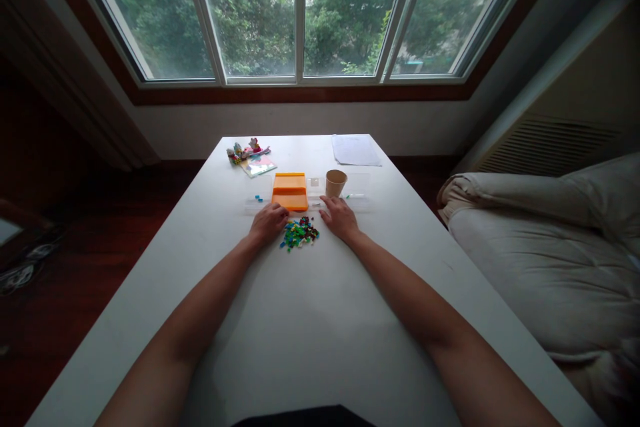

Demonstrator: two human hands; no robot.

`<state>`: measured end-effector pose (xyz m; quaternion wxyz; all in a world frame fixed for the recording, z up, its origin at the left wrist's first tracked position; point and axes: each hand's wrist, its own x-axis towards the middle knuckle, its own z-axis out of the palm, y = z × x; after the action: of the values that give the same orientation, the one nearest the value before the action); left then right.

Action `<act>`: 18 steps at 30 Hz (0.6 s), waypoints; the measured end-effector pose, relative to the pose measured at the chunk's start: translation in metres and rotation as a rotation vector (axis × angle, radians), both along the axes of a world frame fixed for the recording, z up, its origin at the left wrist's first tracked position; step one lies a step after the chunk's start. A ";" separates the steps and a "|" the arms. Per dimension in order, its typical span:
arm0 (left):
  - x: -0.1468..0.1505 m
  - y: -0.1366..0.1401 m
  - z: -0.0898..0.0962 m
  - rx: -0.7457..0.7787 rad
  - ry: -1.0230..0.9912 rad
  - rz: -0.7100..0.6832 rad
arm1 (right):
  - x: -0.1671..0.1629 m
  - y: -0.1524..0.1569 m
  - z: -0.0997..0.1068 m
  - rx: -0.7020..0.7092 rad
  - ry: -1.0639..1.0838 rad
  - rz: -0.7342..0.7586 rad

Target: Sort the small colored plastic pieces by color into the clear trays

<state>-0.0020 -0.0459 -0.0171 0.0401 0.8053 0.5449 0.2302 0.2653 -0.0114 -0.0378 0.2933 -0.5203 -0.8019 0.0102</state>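
My left hand rests on the white table, its fingers stretched toward the front left corner of an orange plastic tray; it holds nothing I can see. My right hand lies just in front of a brown paper cup, thumb and forefinger apart, its fingertips at a clear plastic tray. Between the hands is a pile of small green, blue, white and dark red bricks. A few blue bricks lie in the clear section left of the orange tray.
Small colourful brick figures and a printed card are at the table's far left. White paper sheets lie at the far right. A cushioned seat stands right of the table, and a window is beyond it.
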 end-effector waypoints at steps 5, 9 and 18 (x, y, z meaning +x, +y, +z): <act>0.014 0.002 0.008 0.063 -0.063 0.006 | -0.001 0.002 -0.005 -0.011 -0.045 -0.002; 0.034 0.012 0.022 0.083 -0.106 -0.084 | -0.002 0.003 -0.005 -0.016 -0.026 -0.001; 0.108 0.057 0.057 0.035 -0.062 -0.156 | 0.004 0.010 -0.006 -0.013 0.007 -0.073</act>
<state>0.1059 0.0111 0.0397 0.0606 0.8384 0.4747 0.2608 0.2693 -0.0011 -0.0435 0.2928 -0.5510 -0.7814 0.0065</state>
